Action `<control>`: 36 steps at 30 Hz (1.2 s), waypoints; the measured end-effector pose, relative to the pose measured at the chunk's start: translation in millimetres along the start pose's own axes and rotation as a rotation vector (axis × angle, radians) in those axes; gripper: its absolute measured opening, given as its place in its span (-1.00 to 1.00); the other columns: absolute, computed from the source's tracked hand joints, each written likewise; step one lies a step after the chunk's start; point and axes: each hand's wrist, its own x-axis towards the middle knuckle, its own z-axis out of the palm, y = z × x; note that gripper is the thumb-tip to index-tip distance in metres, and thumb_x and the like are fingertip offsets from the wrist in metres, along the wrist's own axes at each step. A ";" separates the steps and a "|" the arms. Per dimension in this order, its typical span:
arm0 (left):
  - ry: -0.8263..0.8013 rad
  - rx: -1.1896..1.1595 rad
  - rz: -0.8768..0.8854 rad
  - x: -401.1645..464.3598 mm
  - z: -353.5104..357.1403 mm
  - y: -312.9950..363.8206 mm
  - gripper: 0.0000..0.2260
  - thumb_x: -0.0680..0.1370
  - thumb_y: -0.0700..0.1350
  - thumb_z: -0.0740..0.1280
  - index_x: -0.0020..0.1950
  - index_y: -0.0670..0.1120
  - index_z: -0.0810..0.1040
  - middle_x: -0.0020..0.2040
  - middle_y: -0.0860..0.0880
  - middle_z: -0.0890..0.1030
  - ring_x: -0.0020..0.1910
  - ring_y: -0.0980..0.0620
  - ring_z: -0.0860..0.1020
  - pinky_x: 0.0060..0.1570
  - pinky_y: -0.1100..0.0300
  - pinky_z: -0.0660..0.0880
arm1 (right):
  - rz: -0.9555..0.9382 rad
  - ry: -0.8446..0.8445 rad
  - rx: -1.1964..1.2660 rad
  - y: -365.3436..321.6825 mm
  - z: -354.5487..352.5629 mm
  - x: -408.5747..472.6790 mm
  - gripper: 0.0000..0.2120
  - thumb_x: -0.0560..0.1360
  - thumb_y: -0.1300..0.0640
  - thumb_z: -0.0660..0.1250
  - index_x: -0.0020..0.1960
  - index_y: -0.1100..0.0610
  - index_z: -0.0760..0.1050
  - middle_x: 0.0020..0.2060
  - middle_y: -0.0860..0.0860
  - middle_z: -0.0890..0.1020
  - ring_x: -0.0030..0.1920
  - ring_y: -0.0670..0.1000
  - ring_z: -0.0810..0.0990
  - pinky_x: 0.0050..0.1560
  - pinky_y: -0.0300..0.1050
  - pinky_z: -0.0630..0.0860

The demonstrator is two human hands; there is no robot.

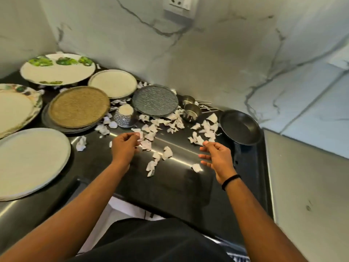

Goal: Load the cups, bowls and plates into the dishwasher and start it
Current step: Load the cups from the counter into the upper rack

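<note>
Many paper scraps (170, 127) litter the counter (179, 182) between plates (78, 106); left hand (124, 146) pinches one, right hand (217, 157) loose.

Kitchen corner in white marble
Glossy black stone worktop (185, 188) meets grey-veined white marble walls (217, 59); a white socket plate (179, 3) sits high up.

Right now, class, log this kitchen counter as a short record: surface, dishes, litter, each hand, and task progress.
surface: dark counter in a marble-walled corner
dishes: plates at left, brown plate stacked on a grey one, patterned cup upside down, grey textured plate, metal measuring cups, black bowl
litter: torn paper scraps scattered mid-counter
left hand: pinches a scrap
right hand: open, above the scraps
progress: nothing loaded; dishwasher not in view
</note>
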 end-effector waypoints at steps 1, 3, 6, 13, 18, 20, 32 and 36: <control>0.043 -0.006 -0.002 6.0 -10.1 1.1 -0.95 0.57 -0.17 0.42 -0.08 -0.08 0.66 -0.22 -0.08 0.65 -0.23 0.02 0.59 -0.28 0.16 0.54 | -0.004 -0.019 -0.017 -5.0 8.7 6.6 -0.86 0.60 0.10 0.35 0.01 0.17 0.60 -0.12 0.09 0.66 -0.20 0.05 0.62 -0.25 -0.09 0.55; 0.119 -0.024 -0.019 14.3 -26.4 1.6 -0.95 0.57 -0.15 0.42 -0.06 -0.11 0.67 -0.24 -0.09 0.65 -0.23 0.00 0.60 -0.23 0.10 0.55 | -0.006 -0.059 -0.045 -13.6 21.7 20.1 -0.85 0.61 0.10 0.35 0.03 0.19 0.59 -0.12 0.10 0.65 -0.20 0.05 0.61 -0.27 -0.10 0.54; 0.214 -0.042 -0.052 18.4 -45.0 0.2 -0.95 0.58 -0.15 0.42 -0.05 -0.10 0.66 -0.22 -0.09 0.65 -0.21 -0.01 0.60 -0.27 0.15 0.54 | 0.003 -0.132 -0.083 -25.1 39.2 44.7 -0.80 0.61 0.07 0.35 0.11 0.20 0.59 -0.10 0.10 0.66 -0.20 0.03 0.62 -0.23 -0.09 0.57; 0.318 0.089 -0.080 23.1 -73.3 0.5 -0.95 0.59 -0.10 0.41 -0.06 -0.02 0.65 -0.09 -0.07 0.69 -0.09 0.01 0.64 -0.11 0.05 0.61 | -0.028 -0.305 -0.191 -49.0 104.6 91.3 -0.89 0.60 0.06 0.35 0.01 0.10 0.58 -0.10 0.08 0.65 -0.19 0.03 0.59 -0.18 -0.05 0.55; 0.279 0.098 -0.075 44.1 -70.9 -0.4 -0.92 0.59 -0.11 0.40 0.03 -0.07 0.67 -0.09 -0.09 0.69 -0.08 0.00 0.64 -0.05 0.01 0.62 | -0.100 -0.371 -0.321 -63.5 145.1 107.2 -0.86 0.59 0.01 0.37 0.04 0.08 0.56 -0.05 0.04 0.64 -0.19 -0.02 0.59 -0.24 -0.14 0.55; 0.254 0.164 -0.008 56.7 -68.3 -2.5 -0.93 0.55 -0.11 0.44 0.03 -0.03 0.67 -0.09 -0.04 0.69 -0.08 0.03 0.65 0.03 -0.04 0.63 | -0.135 -0.397 -0.372 -66.7 160.8 112.7 -0.91 0.59 0.01 0.36 0.01 0.02 0.54 -0.05 0.00 0.63 -0.15 -0.02 0.58 -0.21 -0.14 0.57; 0.081 0.748 0.501 129.1 -31.3 14.1 -0.27 0.38 0.02 0.58 0.48 0.00 0.36 0.36 -0.02 0.42 0.36 -0.04 0.36 0.36 0.06 0.33 | -0.238 -0.438 -0.612 -54.8 249.4 139.0 -0.77 0.52 -0.09 0.42 0.10 -0.01 0.57 0.09 -0.01 0.65 0.10 0.10 0.66 0.14 0.25 0.60; -0.049 0.889 0.423 151.2 -28.7 13.6 -0.11 0.38 0.05 0.57 0.60 0.02 0.17 0.46 -0.05 0.31 0.45 -0.08 0.26 0.42 0.05 0.25 | -0.235 -0.460 -0.649 -56.1 257.4 143.1 -0.71 0.53 -0.08 0.41 0.19 0.02 0.56 0.14 -0.02 0.64 0.14 0.08 0.64 0.19 0.25 0.58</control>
